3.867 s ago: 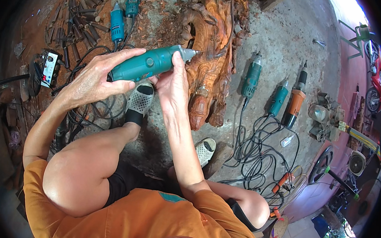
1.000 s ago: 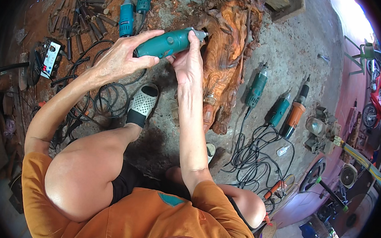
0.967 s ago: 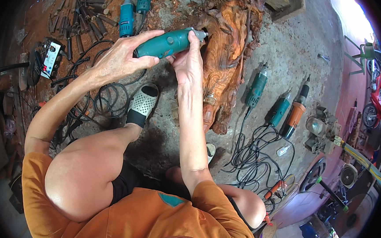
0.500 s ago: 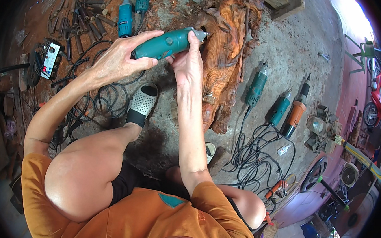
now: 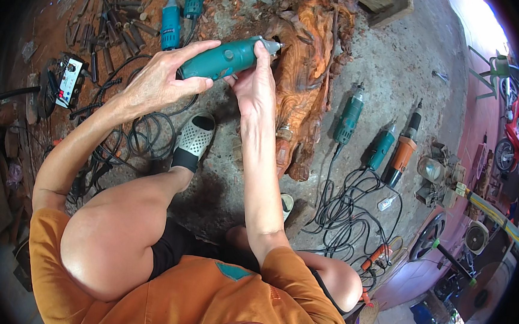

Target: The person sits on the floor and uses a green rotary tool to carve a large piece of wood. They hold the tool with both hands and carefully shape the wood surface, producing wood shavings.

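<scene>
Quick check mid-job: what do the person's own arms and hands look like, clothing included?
The left hand and right hand are ungloved, with no watch or ring visible. The forearms are uncovered; short, plain orange fabric sleeves end near the elbows.

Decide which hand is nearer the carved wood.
The right hand holds the green tool near its nose, beside the carved wood; the left hand grips the tool's rear, farther left.

L hand (image 5: 157,79) curled — R hand (image 5: 257,89) gripping
</scene>
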A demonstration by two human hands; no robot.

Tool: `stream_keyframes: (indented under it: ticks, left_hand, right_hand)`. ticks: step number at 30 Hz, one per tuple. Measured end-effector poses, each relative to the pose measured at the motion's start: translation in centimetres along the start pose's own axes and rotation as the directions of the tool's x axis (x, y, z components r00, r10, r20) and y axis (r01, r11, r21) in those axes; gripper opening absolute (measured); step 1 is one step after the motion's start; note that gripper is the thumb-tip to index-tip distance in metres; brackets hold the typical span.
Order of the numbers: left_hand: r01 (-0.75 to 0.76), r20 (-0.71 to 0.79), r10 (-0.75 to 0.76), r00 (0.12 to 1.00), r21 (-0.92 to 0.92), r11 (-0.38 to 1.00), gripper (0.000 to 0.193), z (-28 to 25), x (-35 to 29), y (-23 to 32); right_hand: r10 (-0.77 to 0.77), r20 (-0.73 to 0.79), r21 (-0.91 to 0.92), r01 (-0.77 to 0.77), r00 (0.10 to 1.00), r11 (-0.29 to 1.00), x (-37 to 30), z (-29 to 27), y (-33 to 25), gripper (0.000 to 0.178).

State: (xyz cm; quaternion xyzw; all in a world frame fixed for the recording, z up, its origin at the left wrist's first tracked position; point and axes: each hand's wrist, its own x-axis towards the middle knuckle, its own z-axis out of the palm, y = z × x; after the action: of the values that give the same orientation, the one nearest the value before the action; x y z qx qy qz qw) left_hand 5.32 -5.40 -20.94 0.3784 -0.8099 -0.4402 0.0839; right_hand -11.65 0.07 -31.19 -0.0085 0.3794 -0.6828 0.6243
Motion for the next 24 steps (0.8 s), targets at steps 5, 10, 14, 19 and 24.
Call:
stream_keyframes:
  ticks: [5, 10, 14, 19, 24]
  left_hand:
    - [0.015, -0.005, -0.016, 1.000, -0.026, 1.000, 0.069, 0.06, 0.21, -0.02]
    - [0.024, 0.006, -0.024, 1.000, -0.004, 1.000, 0.069, 0.06, 0.42, 0.20]
    - [-0.012, -0.023, 0.013, 1.000, 0.018, 1.000, 0.066, 0.42, 0.31, -0.37]
    - [0.027, 0.004, -0.027, 1.000, 0.010, 1.000, 0.066, 0.36, 0.30, 0.17]
    - [-0.005, 0.007, 0.005, 1.000, 0.017, 1.000, 0.067, 0.42, 0.13, -0.06]
  right_hand:
    - [0.012, 0.018, 0.007, -0.012, 1.000, 1.000, 0.42, -0.20, 0.10, 0.050]
    - [0.005, -0.007, 0.026, -0.005, 1.000, 1.000, 0.60, -0.33, 0.04, 0.048]
    - [-0.001, -0.012, 0.026, 0.001, 1.000, 1.000, 0.44, -0.31, 0.14, 0.049]
    - [0.006, -0.026, 0.019, -0.005, 1.000, 1.000, 0.11, -0.32, -0.25, 0.050]
    - [0.002, -0.013, 0.000, -0.002, 1.000, 1.000, -0.01, -0.57, -0.17, 0.050]
